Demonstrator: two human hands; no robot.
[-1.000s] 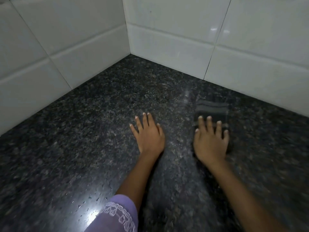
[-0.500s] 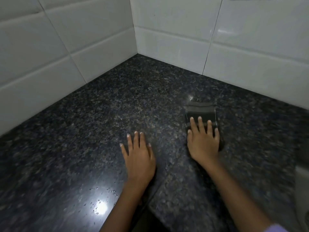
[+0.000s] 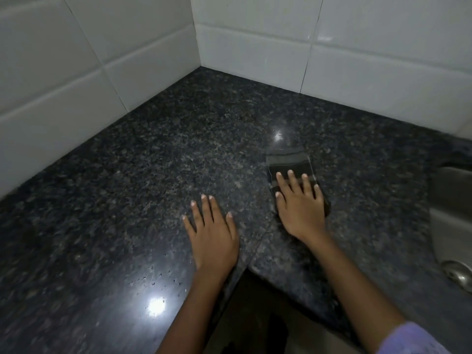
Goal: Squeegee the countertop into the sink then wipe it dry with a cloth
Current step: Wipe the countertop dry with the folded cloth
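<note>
Two hands are in view, both palm-down on the dark speckled desk (image 3: pixel 143 159). The left hand (image 3: pixel 213 238) lies flat with its fingers spread, holding nothing, touching the bare stone near the front edge. The right hand (image 3: pixel 301 208) is also flat with fingers extended, pressing down on one dark folded cloth (image 3: pixel 288 163); the cloth's far half sticks out beyond the fingertips, and its near part is covered by the palm. The two hands are near each other but apart, with a seam in the stone running between them. A scatter of small water droplets (image 3: pixel 158 274) sits on the stone close to the left wrist, beside one bright light reflection; a second, smaller reflection shows just beyond the cloth. One steel sink (image 3: pixel 449 215) lies at the right edge, well to the right of the cloth, with its drain (image 3: pixel 458 273) partly visible. Two white tiled walls (image 3: pixel 255 34) meet in the far corner. A lilac sleeve (image 3: pixel 411 338) covers the right forearm.
</note>
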